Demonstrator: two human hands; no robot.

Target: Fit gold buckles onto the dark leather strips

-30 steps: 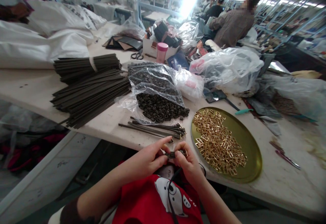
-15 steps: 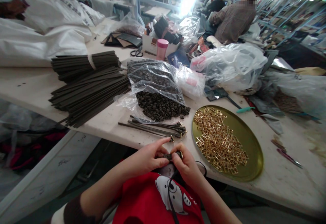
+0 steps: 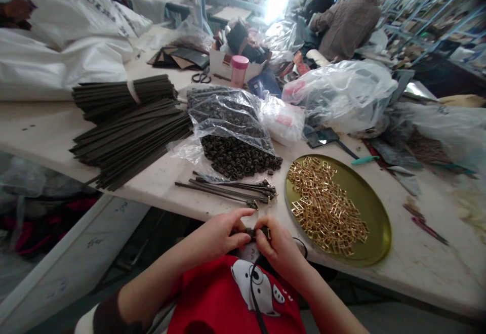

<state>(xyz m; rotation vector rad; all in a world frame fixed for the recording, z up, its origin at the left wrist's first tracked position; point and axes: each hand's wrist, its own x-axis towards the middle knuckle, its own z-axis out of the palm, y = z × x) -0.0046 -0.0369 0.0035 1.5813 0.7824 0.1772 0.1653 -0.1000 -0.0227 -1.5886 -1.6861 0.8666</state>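
In front of the red apron, my left hand pinches a dark strap between thumb and fingers, its index finger extended above. My right hand is closed on the strap's other end, where a bit of gold metal shows at the fingertips. The strap's exact shape is mostly hidden by my fingers. Just beyond my hands lie several thin dark straps with gold buckles at their right ends. To the right, gold rectangular buckles are heaped on a round brass-coloured tray.
Small dark loops spill from a clear plastic bag. Bundled dark strips lie left. Further back are scissors, a pink-lidded jar and plastic bags. Pink-handled snips lie right. A person is at the back.
My hands have shifted slightly around the strap, with the right fingers now closed a little further right. The view has moved slightly.
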